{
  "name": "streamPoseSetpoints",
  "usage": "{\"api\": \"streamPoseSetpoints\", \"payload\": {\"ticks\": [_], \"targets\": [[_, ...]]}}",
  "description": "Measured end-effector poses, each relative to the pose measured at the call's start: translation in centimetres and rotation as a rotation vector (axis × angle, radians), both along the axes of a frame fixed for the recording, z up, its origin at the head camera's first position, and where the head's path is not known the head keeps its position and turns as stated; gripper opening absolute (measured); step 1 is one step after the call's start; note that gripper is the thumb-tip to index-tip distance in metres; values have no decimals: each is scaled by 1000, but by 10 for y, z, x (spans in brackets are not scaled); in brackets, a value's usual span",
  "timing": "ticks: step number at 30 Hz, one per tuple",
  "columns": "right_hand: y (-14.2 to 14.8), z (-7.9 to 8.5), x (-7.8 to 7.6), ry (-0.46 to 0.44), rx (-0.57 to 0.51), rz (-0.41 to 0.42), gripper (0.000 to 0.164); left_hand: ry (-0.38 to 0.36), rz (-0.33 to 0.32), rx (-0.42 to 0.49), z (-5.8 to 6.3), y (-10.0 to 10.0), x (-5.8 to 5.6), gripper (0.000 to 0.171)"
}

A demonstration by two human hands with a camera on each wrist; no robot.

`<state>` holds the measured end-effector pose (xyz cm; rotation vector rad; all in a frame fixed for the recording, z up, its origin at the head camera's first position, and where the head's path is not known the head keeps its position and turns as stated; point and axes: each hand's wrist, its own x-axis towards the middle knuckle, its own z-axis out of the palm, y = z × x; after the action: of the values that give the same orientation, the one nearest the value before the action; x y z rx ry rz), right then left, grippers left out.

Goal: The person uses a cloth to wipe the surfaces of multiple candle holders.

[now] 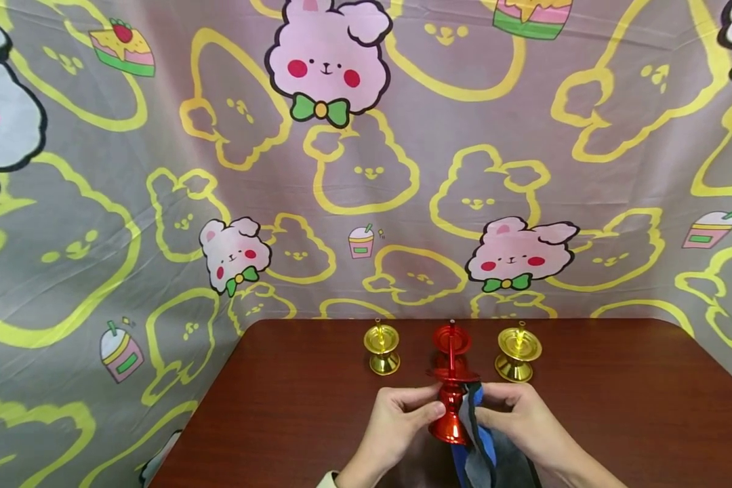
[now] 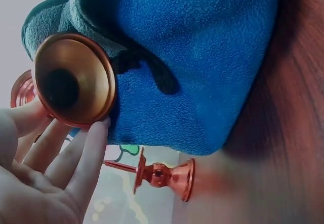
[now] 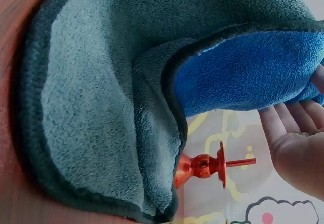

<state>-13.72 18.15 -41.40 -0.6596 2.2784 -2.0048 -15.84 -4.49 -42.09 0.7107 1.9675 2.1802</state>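
Observation:
My left hand (image 1: 396,420) grips a shiny red candlestick (image 1: 448,428) by its stem and foot, above the near part of the table. In the left wrist view, the candlestick's hollow underside (image 2: 91,85) faces the camera, with fingertips at its rim. A two-sided cloth (image 3: 86,97), blue on one face and grey on the other with dark edging, hangs from my right hand (image 1: 521,413). The right fingers pinch the cloth against the candlestick's right side, just below its drip plate. Folds of cloth hide part of the stem and some right fingertips.
Farther back on the brown table (image 1: 305,400) stands a second red candlestick (image 1: 464,339), partly behind the held one. A gold candlestick (image 1: 384,364) is to its left and another gold candlestick (image 1: 515,370) to its right. Behind the table hangs a patterned curtain (image 1: 402,203).

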Motion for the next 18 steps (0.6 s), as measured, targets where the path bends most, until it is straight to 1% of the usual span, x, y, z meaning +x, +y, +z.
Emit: {"api": "streamPoseSetpoints", "payload": {"ticks": [3,6,7,9,10,12,15,17,18], "targets": [[-1,1,0,7,9,-7,22,2,30,-1,3,2,4,30],[-3,3,-1,-18,30,-43,24,23,85,-14,5,5,7,29],[-4,4,0,-23,43,-59,25,39,109,-28,5,6,8,28],[-7,5,0,-40,71,-103,27,97,178,-84,5,9,9,26],[-9,5,0,-46,87,-129,29,143,221,-126,5,11,10,25],[-14,5,1,-36,111,-167,32,280,324,-246,4,13,11,22],[-23,4,3,-28,152,-245,34,550,502,-453,1,17,10,20],[-27,2,3,-26,172,-284,33,705,598,-543,-2,19,10,21],[-28,0,3,-29,177,-296,33,756,622,-567,-3,20,9,22]]}}
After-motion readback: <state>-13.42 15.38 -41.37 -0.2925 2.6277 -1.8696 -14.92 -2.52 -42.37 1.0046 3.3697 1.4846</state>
